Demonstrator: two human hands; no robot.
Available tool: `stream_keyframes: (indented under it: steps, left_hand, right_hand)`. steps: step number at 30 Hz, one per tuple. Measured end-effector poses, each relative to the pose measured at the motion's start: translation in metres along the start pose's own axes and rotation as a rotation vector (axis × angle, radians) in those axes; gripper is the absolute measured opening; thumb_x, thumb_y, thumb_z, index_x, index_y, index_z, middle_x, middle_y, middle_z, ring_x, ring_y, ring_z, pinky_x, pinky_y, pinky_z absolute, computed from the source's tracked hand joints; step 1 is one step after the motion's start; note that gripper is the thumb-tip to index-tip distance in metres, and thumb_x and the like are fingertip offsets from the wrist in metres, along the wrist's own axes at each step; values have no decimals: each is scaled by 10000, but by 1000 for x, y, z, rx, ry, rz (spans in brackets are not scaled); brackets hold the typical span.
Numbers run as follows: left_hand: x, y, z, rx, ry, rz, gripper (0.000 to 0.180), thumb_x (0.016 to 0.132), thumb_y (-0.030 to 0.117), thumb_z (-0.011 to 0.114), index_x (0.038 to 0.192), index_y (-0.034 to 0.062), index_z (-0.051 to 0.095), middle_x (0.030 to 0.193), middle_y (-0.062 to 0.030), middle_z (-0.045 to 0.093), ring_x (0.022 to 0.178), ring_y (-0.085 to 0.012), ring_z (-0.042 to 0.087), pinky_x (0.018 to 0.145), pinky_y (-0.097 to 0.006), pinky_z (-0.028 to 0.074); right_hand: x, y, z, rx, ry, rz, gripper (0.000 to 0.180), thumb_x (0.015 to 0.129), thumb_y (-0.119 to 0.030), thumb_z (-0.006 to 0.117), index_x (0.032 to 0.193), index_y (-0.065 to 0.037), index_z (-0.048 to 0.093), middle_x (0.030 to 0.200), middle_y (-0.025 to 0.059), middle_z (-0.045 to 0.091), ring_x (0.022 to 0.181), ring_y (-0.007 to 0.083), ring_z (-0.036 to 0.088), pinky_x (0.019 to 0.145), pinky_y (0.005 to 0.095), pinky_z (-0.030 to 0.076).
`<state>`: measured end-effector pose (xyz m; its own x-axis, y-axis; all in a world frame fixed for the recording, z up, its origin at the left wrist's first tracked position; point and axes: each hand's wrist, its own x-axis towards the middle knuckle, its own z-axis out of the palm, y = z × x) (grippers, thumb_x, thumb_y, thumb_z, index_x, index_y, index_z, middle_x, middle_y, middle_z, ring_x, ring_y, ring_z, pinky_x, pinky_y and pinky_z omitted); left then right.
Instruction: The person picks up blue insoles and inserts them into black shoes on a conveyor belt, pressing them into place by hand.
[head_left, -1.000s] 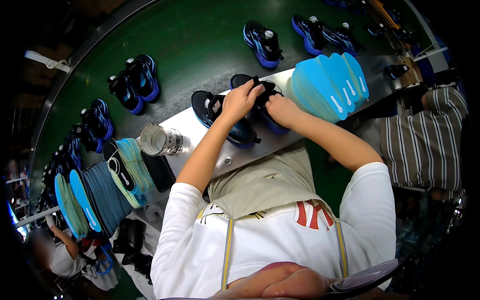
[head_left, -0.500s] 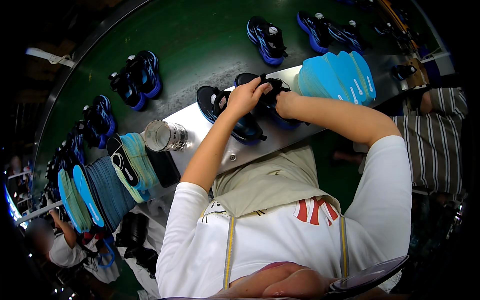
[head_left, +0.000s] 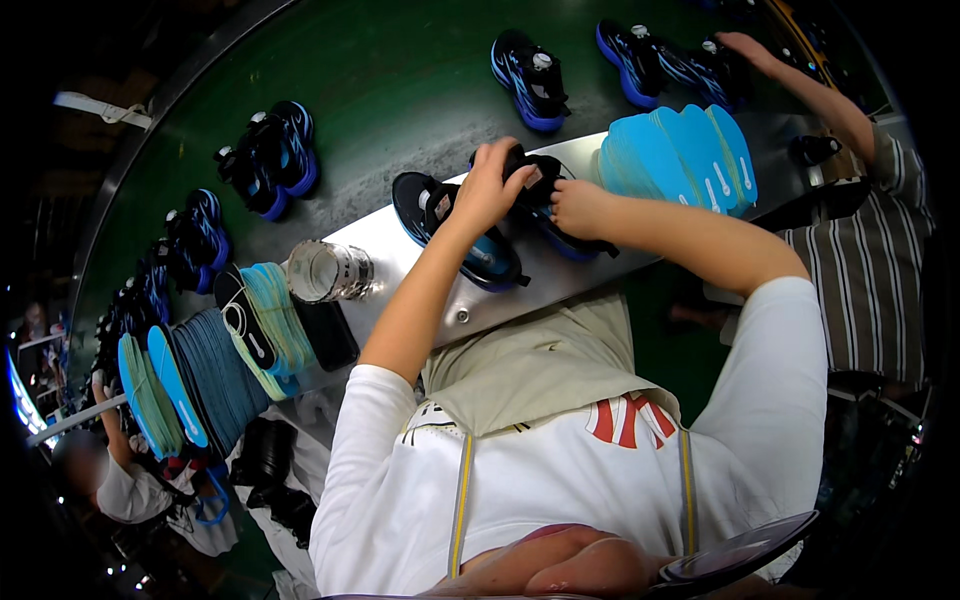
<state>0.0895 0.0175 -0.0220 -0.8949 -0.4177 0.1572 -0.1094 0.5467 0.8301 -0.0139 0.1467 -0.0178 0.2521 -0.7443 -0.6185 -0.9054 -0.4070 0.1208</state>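
Note:
Two black sneakers with blue trim lie side by side on a metal ledge in front of me. Over the toe end of the right sneaker (head_left: 573, 238) my left hand (head_left: 487, 187) is bent, its fingers curled round the front and its thumb toward the tongue. My right hand (head_left: 583, 208) is closed at that sneaker's right side, near the lacing; its fingertips hide whatever they pinch. The left sneaker (head_left: 420, 207) lies partly behind my left forearm, a pale label showing on its tongue.
Blue insoles (head_left: 672, 155) are stacked right of the sneakers. Left stand a clear cup (head_left: 316, 271) and banded insole bundles (head_left: 222, 365). Beyond the ledge, a green conveyor (head_left: 400, 80) carries several sneakers (head_left: 530, 80). At right a person in a striped shirt (head_left: 860, 280) reaches across it.
My left hand has lifted slightly, its fingers shifting farther over the toe. My right hand has moved a little. The striped-shirt person's arm now stretches to a sneaker on the conveyor.

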Motion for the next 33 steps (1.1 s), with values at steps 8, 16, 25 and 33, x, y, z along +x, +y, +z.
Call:
stream_keyframes:
  steps: [8,16,25,33]
  left_hand:
    - [-3,2,14,444,66,471,211,655,82,573,820,47,447,915,-138,427,659,-262,528,548,-339,448]
    - [10,12,17,1098,-146,570,199,687,161,514,840,35,492,841,-138,488,498,-171,541,434,-274,433]
    - [22,33,-11,735,-435,305,167,712,133,512,845,32,504,989,-164,512,682,-292,580,593,-380,475]
    - [-56,-30,-163,-192,345,-75,133,676,57,490,605,24,382,563,8,365,510,-58,324,444,-215,283]
  right_hand:
    - [-16,-24,-36,1119,-162,324,675,614,-311,554,1068,149,358,815,219,570,760,287,569,653,357,449]
    - [-19,-32,-31,1210,28,376,745,670,-400,500,1161,124,300,1003,290,500,920,341,518,805,334,398]
    - [-8,-43,-37,1254,230,602,759,670,-564,472,1018,109,453,885,272,551,869,364,536,755,355,425]
    - [26,-62,-54,1006,491,717,587,618,-511,590,782,52,562,734,221,571,689,347,564,644,383,456]
